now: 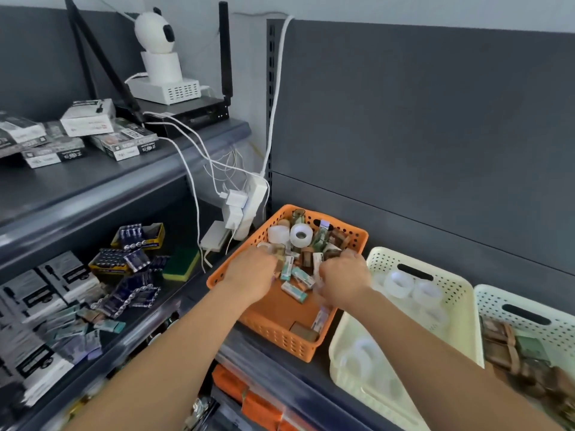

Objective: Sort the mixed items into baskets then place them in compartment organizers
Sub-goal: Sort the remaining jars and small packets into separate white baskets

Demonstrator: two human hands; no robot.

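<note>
Nearest me are the two forearms, reaching forward over the dark shelf (308, 379). On the level below there is something orange, too blurred to identify (it may be the organizers, I can't say).

Both hands are down in the orange basket (280, 340). The left hand (252, 275) has its fingers curled into the pile near the left wall. The right hand (345, 283) is bent over the right side and smeared with motion. On either one the fingertips are buried or blurred, so I cannot tell whether it has hold of anything.

The basket is far from emptied. There are teal-and-white boxes (294, 290) in the middle, small brown boxes (306, 256) between the hands, and a white tape roll (301, 235) with others toward the back.

Just to the right sits a cream basket (457, 306) holding only clear tape rolls (399, 284). Beside it, a second cream basket (504, 295) holds brown packs (501, 343) with something green among them. By my reckoning the sorting is partly done: two kinds have their own baskets, while the teal boxes show no basket of their own in view. The move into compartments looks not yet begun.

Beyond the orange basket a white power strip (249, 209) hangs against the upright, its cables (193, 181) trailing down close to the basket's far left corner — the one thing a hasty hand could snag.

Off to the left lie a green-and-yellow sponge (182, 264) and packs of batteries (137, 241). On the top shelf stand a black router (189, 115) and a white camera (155, 32), well clear of the work.
</note>
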